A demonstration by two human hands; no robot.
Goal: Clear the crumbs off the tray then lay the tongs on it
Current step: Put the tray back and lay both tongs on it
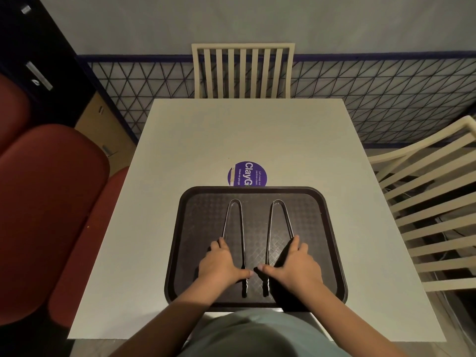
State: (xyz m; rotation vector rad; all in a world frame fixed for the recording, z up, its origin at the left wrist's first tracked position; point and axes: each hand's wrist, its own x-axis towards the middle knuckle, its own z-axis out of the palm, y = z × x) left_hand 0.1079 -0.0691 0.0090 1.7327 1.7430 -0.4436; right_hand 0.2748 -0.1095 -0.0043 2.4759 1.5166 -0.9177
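A dark tray (201, 228) with rounded corners and a raised rim sits on the near half of a pale square table (180, 137), its near edge close to the person's body; its floor carries a fine embossed diamond pattern; two pairs of thin metal tongs lie on it side by side, bends pointing away from the person and dark scalloped tips toward them; the left tongs (241, 228) lie nearly parallel-armed, the right tongs (269, 228) splay a little wider; their tips sit close together near the tray's near-middle without touching

The left hand (221, 264) lies palm-down across the left pair, fingers stretched over the outer arm and thumb reaching to the inner arm, flat rather than clenched; the right hand (296, 264) mirrors it on the right pair, fingers straight along the outer arm, thumb on the inner one; the two thumb tips almost meet

Just beyond the tray's far rim a round purple sticker (247, 173) is partly covered; cream slatted chairs stand at the far side (243, 70) and right (425, 215); a red padded seat (51, 202) is at the left
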